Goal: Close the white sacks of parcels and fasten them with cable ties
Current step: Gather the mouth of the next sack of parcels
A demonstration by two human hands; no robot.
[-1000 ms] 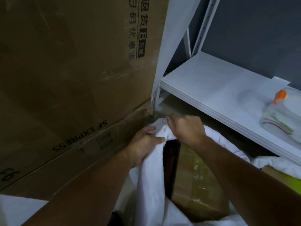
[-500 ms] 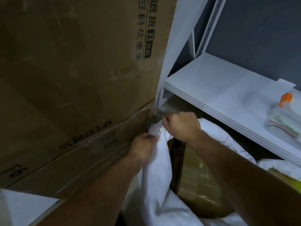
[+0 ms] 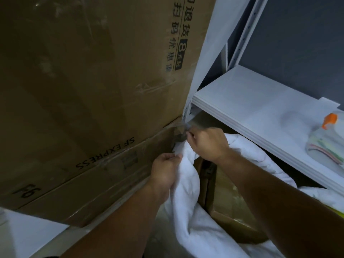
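**Head view.** We see the white sack (image 3: 186, 202) wedged between the stacked cardboard cartons (image 3: 93, 90) and the white shelf (image 3: 260, 112). Its mouth gapes over a brown parcel (image 3: 229, 205) inside. The left hand (image 3: 165, 170) grips a bunched fold of the rim, fingers curled round the cloth. The right hand (image 3: 206, 144), higher and just beside the shelf's upright (image 3: 188, 112), pinches the top corner of the rim with curled fingers. What exactly sits between its fingertips is too small for us to tell. No cable tie is in view.

We judge that the rim is being gathered, and the main risks come from the tight corner.

- **Snagging:** the cloth lies against the foot of the upright, so a pull toward the body could catch or tear it there.
- **Incomplete gather:** the far side of the rim lies slack under the shelf, apart from both hands. If we miss it, the neck would close with a gap.
- **Too little slack:** the parcel stands high in the mouth, so there may not be enough loose cloth for a firm neck.
- **Losing the gather:** with both hands holding cloth, freeing one to fetch a tie could let the gather spring open.

The bottle (image 3: 329, 121) with the orange cap on the shelf is well apart from the hands and seems unlikely to be knocked.
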